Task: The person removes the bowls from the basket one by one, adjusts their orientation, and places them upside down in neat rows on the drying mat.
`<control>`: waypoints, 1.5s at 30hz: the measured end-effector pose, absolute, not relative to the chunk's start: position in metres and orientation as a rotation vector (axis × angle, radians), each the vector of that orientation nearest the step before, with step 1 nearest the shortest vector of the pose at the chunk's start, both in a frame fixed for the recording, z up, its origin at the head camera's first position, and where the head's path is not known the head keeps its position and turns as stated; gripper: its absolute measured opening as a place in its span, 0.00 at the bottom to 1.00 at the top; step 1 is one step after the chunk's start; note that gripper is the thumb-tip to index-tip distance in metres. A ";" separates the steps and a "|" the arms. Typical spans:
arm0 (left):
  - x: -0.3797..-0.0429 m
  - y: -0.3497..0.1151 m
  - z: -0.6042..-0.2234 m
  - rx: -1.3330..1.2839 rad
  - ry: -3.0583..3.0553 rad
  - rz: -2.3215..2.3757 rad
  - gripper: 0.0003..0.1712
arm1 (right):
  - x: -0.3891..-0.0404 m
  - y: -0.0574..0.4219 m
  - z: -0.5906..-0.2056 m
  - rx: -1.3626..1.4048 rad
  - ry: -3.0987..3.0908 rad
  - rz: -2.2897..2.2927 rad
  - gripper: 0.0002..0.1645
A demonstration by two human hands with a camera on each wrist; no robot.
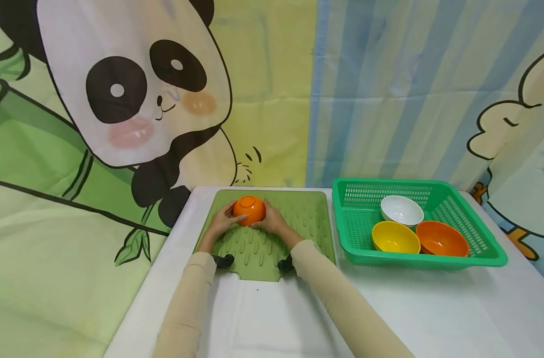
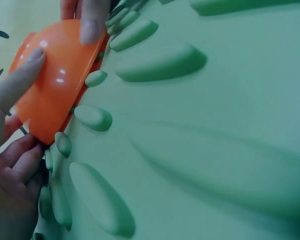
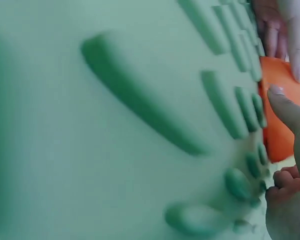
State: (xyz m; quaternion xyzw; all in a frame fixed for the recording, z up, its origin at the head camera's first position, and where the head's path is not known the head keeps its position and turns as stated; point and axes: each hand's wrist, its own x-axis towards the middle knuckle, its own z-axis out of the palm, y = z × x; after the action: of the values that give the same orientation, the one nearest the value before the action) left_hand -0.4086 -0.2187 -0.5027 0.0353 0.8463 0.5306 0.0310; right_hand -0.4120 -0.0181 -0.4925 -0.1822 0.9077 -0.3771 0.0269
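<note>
An orange bowl (image 1: 249,210) sits upside down on the green drying mat (image 1: 259,271), its round foot facing up. My left hand (image 1: 221,221) grips it from the left, with the thumb laid along its side. From the right, my right hand (image 1: 272,221) holds the same bowl between thumb and fingers. In the left wrist view the bowl (image 2: 57,75) has its rim down among the mat's raised ridges. The right wrist view shows the bowl (image 3: 280,112) at the right edge, with both thumbs on its outer wall.
On the right of the white table (image 1: 272,318) stands a green plastic basket (image 1: 426,260). It holds a white bowl (image 1: 402,211), a yellow bowl (image 1: 396,238) and a larger orange bowl (image 1: 442,239). A printed curtain (image 1: 276,99) with a panda hangs behind.
</note>
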 end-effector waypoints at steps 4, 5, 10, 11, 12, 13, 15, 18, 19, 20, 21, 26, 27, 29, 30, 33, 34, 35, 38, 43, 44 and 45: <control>-0.410 -0.221 -0.499 0.107 2.592 1.640 0.49 | -0.411 -0.010 -0.474 -0.545 2.777 -1.239 0.60; -0.410 -0.221 -0.498 0.106 2.601 1.634 0.49 | -0.412 -0.008 -0.468 -0.550 2.782 -1.243 0.60; -0.413 -0.225 -0.491 0.074 2.671 1.629 0.50 | -0.413 -0.001 -0.424 -0.630 2.831 -1.282 0.56; -0.414 -0.226 -0.490 0.061 2.688 1.638 0.50 | -0.412 0.001 -0.413 -0.650 2.839 -1.305 0.55; -0.414 -0.226 -0.488 0.050 2.703 1.647 0.49 | -0.411 0.005 -0.400 -0.668 2.837 -1.334 0.55; -0.414 -0.226 -0.487 0.042 2.714 1.663 0.48 | -0.411 0.009 -0.388 -0.683 2.836 -1.369 0.54; -0.415 -0.226 -0.484 0.034 2.739 1.683 0.47 | -0.409 0.021 -0.364 -0.730 2.830 -1.450 0.53; -0.413 -0.226 -0.479 0.025 2.782 1.685 0.44 | -0.405 0.053 -0.330 -0.800 2.771 -1.643 0.51; -0.413 -0.226 -0.478 0.025 2.790 1.684 0.44 | -0.403 0.067 -0.321 -0.831 2.760 -1.715 0.50; -0.413 -0.226 -0.478 0.019 2.798 1.679 0.44 | -0.401 0.083 -0.312 -0.857 2.746 -1.782 0.49; -0.414 -0.227 -0.477 0.017 2.804 1.674 0.44 | -0.399 0.099 -0.304 -0.873 2.732 -1.848 0.48; -0.417 -0.227 -0.477 -0.014 2.802 1.667 0.46 | -0.395 0.199 -0.292 -0.834 2.849 -1.884 0.46; -0.417 -0.227 -0.478 -0.015 2.800 1.667 0.46 | -0.396 0.220 -0.296 -0.809 2.892 -1.843 0.45; -0.416 -0.226 -0.478 -0.012 2.791 1.672 0.46 | -0.397 0.261 -0.308 -0.744 2.968 -1.752 0.45; -0.415 -0.226 -0.478 -0.017 2.789 1.675 0.46 | -0.396 0.279 -0.314 -0.684 2.993 -1.709 0.45; -0.413 -0.224 -0.480 -0.016 2.787 1.677 0.47 | -0.393 0.324 -0.338 -0.532 2.992 -1.673 0.45; -0.413 -0.224 -0.481 -0.015 2.785 1.677 0.47 | -0.391 0.336 -0.346 -0.480 2.974 -1.675 0.45; -0.412 -0.223 -0.482 -0.016 2.785 1.677 0.47 | -0.390 0.345 -0.354 -0.427 2.946 -1.681 0.46; -0.411 -0.221 -0.487 -0.007 2.767 1.675 0.48 | -0.383 0.367 -0.375 -0.331 2.847 -1.678 0.46; -0.406 -0.213 -0.496 0.000 2.724 1.668 0.49 | -0.375 0.383 -0.399 -0.263 2.688 -1.699 0.46; -0.406 -0.211 -0.498 -0.005 2.716 1.673 0.48 | -0.373 0.385 -0.402 -0.245 2.669 -1.701 0.46; -0.405 -0.209 -0.500 -0.007 2.712 1.674 0.48 | -0.372 0.387 -0.405 -0.238 2.650 -1.700 0.46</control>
State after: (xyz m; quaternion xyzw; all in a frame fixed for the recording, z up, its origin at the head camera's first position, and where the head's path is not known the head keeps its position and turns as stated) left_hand -0.4046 -0.2090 -0.4998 -0.0021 0.8508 0.5251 -0.0227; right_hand -0.3717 0.3870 -0.4051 -0.0753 0.8392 -0.5385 -0.0079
